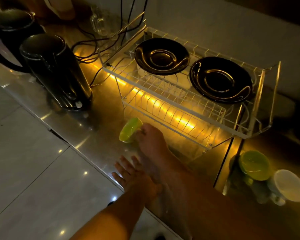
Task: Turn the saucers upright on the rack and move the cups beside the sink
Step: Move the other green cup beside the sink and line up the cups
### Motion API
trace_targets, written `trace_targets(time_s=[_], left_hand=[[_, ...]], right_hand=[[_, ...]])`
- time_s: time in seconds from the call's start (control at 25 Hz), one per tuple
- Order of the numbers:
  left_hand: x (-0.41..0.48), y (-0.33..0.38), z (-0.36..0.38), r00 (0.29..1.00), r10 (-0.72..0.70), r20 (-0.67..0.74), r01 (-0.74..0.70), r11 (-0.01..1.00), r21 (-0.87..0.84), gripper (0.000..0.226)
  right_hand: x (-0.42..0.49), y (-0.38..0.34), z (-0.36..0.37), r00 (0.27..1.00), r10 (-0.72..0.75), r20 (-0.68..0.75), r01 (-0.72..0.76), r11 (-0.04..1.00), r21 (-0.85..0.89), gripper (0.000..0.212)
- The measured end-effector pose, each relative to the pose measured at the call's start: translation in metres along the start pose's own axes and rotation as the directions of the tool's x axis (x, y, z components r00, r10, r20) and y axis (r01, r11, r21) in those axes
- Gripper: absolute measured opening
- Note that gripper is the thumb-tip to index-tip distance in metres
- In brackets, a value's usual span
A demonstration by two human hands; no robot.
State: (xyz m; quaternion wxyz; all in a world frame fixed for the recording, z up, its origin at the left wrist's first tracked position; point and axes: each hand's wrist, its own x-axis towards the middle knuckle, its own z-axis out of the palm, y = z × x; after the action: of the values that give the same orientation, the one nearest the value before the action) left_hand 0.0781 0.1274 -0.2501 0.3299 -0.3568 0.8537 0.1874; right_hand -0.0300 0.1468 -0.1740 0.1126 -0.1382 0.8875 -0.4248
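Observation:
Two black saucers lie flat on the top tier of the white wire rack [180,99], one at the left [161,56] and one at the right [220,78], each showing its ringed face. My right hand [151,141] reaches across the steel counter in front of the rack and is shut on a lime-green cup [129,130], which is tipped on its side. My left hand [128,172] rests open at the counter's front edge, fingers spread. A second green cup [255,164] and a white cup [289,185] stand low at the right.
Two black kettles [55,71] [10,37] stand at the left of the counter, with black cables [87,47] trailing behind them. A glass mug [100,21] sits at the back. A yellow light strip [163,104] glows under the rack. Pale floor tiles [33,170] lie below the counter edge.

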Motion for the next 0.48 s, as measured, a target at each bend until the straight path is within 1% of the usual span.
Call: trace_targets(time_s=[0.04,0.08,0.12,0.16,0.2,0.24,0.28,0.4,0.48], left_hand=[[-0.002,-0.001,-0.002,1.0,0.014,0.019,-0.014,1.0,-0.008,0.151],[-0.004,-0.001,-0.005,0.999,0.023,0.026,-0.022,0.999,-0.024,0.161],[-0.003,-0.001,-0.004,1.0,0.029,0.012,-0.029,0.999,-0.041,0.167],[-0.006,0.001,-0.005,0.999,0.029,0.018,-0.027,0.998,-0.062,0.169],[-0.004,0.0,-0.005,1.0,0.022,0.013,-0.021,0.997,-0.076,0.17],[-0.002,-0.002,-0.003,1.0,0.023,-0.002,-0.024,0.994,-0.107,0.17],[-0.003,-0.002,-0.001,0.999,0.036,-0.015,-0.037,0.993,-0.108,0.17],[-0.004,-0.004,0.008,0.996,0.067,-0.055,-0.072,0.993,-0.096,0.171],[-0.007,-0.005,0.011,0.991,0.071,-0.11,-0.078,0.995,-0.057,0.173]], right_hand=[[-0.009,0.018,-0.009,0.989,0.144,0.026,-0.146,0.975,0.17,0.016],[-0.022,0.031,-0.015,0.965,0.254,0.068,-0.262,0.915,0.307,0.02],[-0.036,0.04,-0.02,0.933,0.344,0.11,-0.358,0.844,0.4,0.022],[-0.05,0.052,-0.024,0.905,0.404,0.136,-0.415,0.762,0.497,0.023],[-0.063,0.062,-0.027,0.873,0.461,0.161,-0.466,0.69,0.553,0.022],[-0.075,0.07,-0.031,0.845,0.503,0.181,-0.501,0.628,0.596,0.021],[-0.087,0.079,-0.036,0.832,0.523,0.184,-0.51,0.592,0.624,0.02],[-0.12,0.1,-0.056,0.815,0.565,0.13,-0.468,0.508,0.723,0.017],[-0.145,0.112,-0.075,0.807,0.58,0.111,-0.454,0.49,0.744,0.017]])
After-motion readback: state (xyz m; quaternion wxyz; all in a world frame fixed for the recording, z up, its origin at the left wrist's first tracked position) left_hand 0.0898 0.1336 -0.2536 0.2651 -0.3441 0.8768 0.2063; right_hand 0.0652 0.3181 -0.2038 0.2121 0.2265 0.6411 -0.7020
